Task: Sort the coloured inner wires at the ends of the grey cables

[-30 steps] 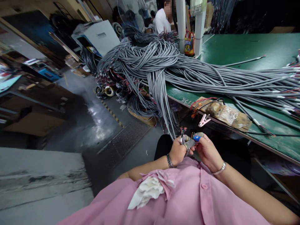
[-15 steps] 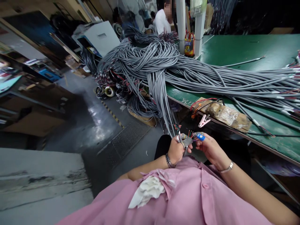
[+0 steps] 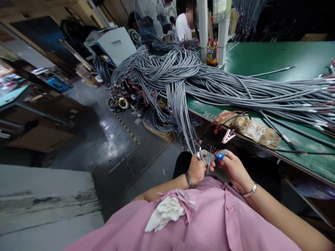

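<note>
Close to my body, my left hand [image 3: 198,168] is closed around the end of a grey cable, its thumb and fingertips wrapped in grey tape or finger covers. Thin coloured wires [image 3: 213,150], orange, red and green among them, fan out above the fingertips. My right hand [image 3: 231,164] pinches at these wires, with a blue wrap on its thumb and a greyish one on the index finger. Which wires lie in the pinch is hidden. Just left of my left hand, more grey cable ends [image 3: 197,142] with bared coloured wires hang down from the bundle.
A large heap of grey cables [image 3: 167,64] covers the left of the green table [image 3: 261,52] and runs along it rightward. By the table edge are a taped wooden block [image 3: 251,129] and a pink clip [image 3: 228,136]. A person in white [image 3: 182,26] sits beyond.
My right hand has moved slightly left, closer to my left hand, its blue-wrapped thumb now against the wires. The wires fan out more visibly. The camera view has shifted a little.
</note>
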Action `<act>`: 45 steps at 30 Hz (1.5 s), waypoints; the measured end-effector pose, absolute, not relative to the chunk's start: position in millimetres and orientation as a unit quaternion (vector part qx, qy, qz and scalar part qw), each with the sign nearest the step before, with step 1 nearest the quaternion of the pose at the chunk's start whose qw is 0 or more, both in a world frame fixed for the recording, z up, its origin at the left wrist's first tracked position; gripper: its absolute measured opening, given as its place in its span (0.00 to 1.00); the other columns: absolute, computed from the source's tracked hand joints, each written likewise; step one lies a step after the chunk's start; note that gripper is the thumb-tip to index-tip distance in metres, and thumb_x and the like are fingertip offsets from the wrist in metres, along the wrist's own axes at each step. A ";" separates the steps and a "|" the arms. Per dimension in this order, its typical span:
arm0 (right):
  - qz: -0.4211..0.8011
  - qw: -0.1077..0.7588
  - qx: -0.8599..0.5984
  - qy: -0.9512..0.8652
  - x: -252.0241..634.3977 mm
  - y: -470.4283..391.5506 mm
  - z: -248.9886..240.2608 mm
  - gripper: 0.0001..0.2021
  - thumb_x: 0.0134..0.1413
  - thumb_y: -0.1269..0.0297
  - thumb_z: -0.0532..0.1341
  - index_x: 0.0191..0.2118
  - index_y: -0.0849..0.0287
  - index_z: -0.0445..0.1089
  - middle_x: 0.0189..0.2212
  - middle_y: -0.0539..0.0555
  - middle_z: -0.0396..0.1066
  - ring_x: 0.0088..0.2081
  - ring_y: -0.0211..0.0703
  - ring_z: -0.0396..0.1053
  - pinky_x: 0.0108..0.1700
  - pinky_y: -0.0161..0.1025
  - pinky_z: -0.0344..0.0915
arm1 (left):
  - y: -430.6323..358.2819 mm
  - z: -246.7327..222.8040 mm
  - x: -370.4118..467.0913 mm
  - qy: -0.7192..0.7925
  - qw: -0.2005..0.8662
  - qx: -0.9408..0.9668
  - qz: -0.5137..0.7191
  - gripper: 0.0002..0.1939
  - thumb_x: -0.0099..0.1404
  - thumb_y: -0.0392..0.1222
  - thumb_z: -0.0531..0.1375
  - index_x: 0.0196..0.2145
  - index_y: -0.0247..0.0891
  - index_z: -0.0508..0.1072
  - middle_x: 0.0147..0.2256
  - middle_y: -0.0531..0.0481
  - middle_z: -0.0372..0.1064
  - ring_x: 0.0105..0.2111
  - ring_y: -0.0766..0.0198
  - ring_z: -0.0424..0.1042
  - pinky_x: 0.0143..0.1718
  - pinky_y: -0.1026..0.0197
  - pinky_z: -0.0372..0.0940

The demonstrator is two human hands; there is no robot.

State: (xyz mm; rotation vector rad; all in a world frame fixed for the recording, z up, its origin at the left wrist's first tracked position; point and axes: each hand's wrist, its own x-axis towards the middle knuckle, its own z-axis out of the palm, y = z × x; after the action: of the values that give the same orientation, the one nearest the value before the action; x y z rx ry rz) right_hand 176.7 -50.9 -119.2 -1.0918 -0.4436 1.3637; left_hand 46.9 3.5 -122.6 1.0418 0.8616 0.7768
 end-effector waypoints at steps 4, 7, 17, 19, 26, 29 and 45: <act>0.600 0.640 -0.448 -0.172 189.5 -48.8 -129.9 0.12 0.51 0.54 0.65 0.29 0.58 0.71 0.23 0.48 0.65 0.24 0.33 0.58 0.28 0.33 0.58 | 10.1 -117.5 43.9 0.387 0.711 0.478 0.341 0.17 0.56 0.49 0.62 0.21 0.33 0.67 0.17 0.50 0.68 0.13 0.71 0.63 0.13 0.68 0.44; 0.591 0.657 -0.440 -0.157 206.5 -44.3 -139.1 0.18 0.53 0.47 0.61 0.34 0.58 0.73 0.28 0.51 0.67 0.26 0.35 0.61 0.29 0.34 0.61 | 16.2 -111.9 41.5 0.379 0.729 0.465 0.330 0.15 0.55 0.48 0.63 0.22 0.33 0.67 0.17 0.51 0.68 0.12 0.72 0.63 0.13 0.68 0.42; 0.574 0.666 -0.413 -0.236 226.9 -12.3 -125.1 0.21 0.56 0.44 0.57 0.33 0.58 0.75 0.27 0.52 0.69 0.25 0.36 0.60 0.28 0.35 0.61 | 32.0 -91.4 59.1 0.315 0.827 0.407 0.225 0.14 0.49 0.44 0.66 0.24 0.34 0.65 0.16 0.52 0.67 0.11 0.72 0.61 0.11 0.70 0.42; 0.481 0.701 -0.454 -0.269 223.3 -9.5 -122.7 0.19 0.56 0.46 0.58 0.31 0.58 0.75 0.25 0.52 0.69 0.25 0.36 0.60 0.29 0.34 0.60 | 34.7 -89.8 64.8 0.300 0.845 0.393 0.206 0.15 0.49 0.44 0.66 0.24 0.35 0.65 0.16 0.52 0.67 0.10 0.72 0.60 0.10 0.70 0.41; 0.585 0.698 -0.389 -0.140 210.5 -3.2 -115.0 0.24 0.48 0.40 0.61 0.32 0.59 0.74 0.24 0.52 0.70 0.24 0.38 0.63 0.27 0.37 0.62 | 38.4 -95.2 75.0 0.278 0.863 0.376 0.190 0.14 0.48 0.44 0.66 0.23 0.35 0.64 0.15 0.51 0.67 0.09 0.72 0.59 0.10 0.70 0.40; 0.601 0.710 -0.358 -0.085 208.8 0.3 -111.7 0.23 0.43 0.42 0.66 0.33 0.60 0.74 0.25 0.51 0.71 0.23 0.37 0.65 0.26 0.36 0.62 | 38.5 -97.9 76.0 0.283 0.862 0.375 0.192 0.14 0.49 0.43 0.65 0.23 0.35 0.64 0.15 0.51 0.67 0.09 0.72 0.59 0.10 0.70 0.40; 0.635 0.682 -0.338 -0.136 215.9 -9.5 -110.0 0.28 0.48 0.33 0.55 0.34 0.55 0.73 0.30 0.53 0.72 0.25 0.38 0.66 0.29 0.37 0.65 | 28.0 -97.7 65.2 0.315 0.823 0.424 0.209 0.15 0.50 0.46 0.65 0.22 0.34 0.65 0.16 0.51 0.67 0.10 0.72 0.61 0.11 0.69 0.40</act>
State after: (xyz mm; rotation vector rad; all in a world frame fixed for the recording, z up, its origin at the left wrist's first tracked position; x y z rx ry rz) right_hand 215.9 -9.5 -110.0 -0.7584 -0.3042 1.4238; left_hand 65.2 28.0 -97.7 0.9024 0.6701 0.4440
